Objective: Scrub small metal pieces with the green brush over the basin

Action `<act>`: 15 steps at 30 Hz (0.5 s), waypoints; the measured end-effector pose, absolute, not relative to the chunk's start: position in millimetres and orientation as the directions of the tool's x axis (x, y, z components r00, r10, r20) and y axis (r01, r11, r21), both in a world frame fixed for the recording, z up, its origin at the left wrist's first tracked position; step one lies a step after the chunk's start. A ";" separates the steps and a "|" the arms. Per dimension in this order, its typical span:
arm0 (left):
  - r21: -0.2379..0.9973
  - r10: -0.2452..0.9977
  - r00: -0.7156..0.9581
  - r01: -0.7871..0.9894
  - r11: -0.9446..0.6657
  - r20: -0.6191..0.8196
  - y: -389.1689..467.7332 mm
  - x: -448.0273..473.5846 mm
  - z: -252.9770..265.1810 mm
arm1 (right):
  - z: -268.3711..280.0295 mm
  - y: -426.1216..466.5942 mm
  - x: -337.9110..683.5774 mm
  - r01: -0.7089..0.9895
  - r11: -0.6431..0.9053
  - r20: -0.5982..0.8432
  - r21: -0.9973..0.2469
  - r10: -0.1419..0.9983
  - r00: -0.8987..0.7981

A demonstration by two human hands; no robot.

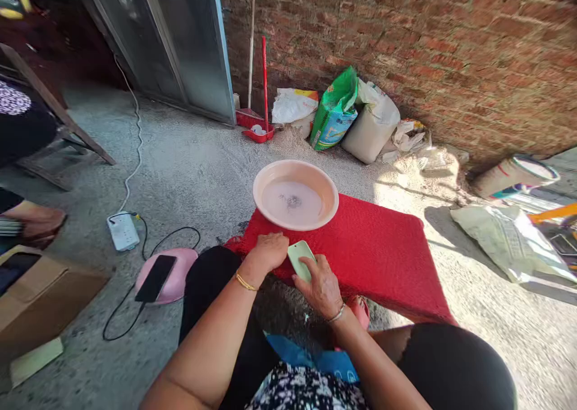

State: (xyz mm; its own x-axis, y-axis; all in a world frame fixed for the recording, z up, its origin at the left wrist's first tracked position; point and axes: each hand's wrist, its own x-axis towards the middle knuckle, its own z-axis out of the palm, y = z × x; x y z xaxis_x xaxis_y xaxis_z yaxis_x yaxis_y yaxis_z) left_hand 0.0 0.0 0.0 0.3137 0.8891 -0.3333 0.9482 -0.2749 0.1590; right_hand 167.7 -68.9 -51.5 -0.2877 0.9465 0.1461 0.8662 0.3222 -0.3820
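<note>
In the head view, my right hand (323, 287) grips a pale green, rounded rectangular piece (299, 255) with a small hole near its top, like a phone case. Its thumb and fingers close around the lower part. My left hand (269, 251), with a gold bracelet at the wrist, is closed with curled fingers beside the green piece, over the edge of the red cloth (383, 241). Whatever those fingers hold, if anything, is hidden. Just beyond both hands stands a peach basin (331, 208) with cloudy liquid and a small dark patch in it.
On the floor at left lie a power strip (123, 232), a pink stool (183, 272) carrying a black phone (156, 278), and a cardboard box (58, 290). Sacks (334, 112) and a red dustpan (260, 134) stand by the brick wall. Another person's foot (42, 223) shows at left.
</note>
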 end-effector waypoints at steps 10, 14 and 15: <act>0.201 0.903 0.317 0.943 -0.266 -0.290 -10.8 -3.6 12.8 | -45.7 -74.0 250.8 0.963 -0.118 0.110 -0.241 0.983 0.147; 0.196 0.905 0.320 0.942 -0.272 -0.281 -12.2 -2.0 7.3 | -43.2 -78.2 215.7 0.943 0.062 0.136 -0.326 0.991 -0.018; 0.193 0.903 0.324 0.941 -0.277 -0.284 -11.6 -0.6 5.1 | -43.8 -77.9 200.9 0.932 0.129 0.139 -0.340 0.987 -0.086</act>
State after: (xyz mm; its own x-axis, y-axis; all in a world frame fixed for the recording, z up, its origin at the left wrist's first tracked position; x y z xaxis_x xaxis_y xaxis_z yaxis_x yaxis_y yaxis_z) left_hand -0.6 -11.6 5.1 0.3240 0.9026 -0.2835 0.9412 -0.2771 0.1935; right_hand 200.9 -77.9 -43.8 -0.0855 0.9866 0.1387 0.9315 0.1285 -0.3402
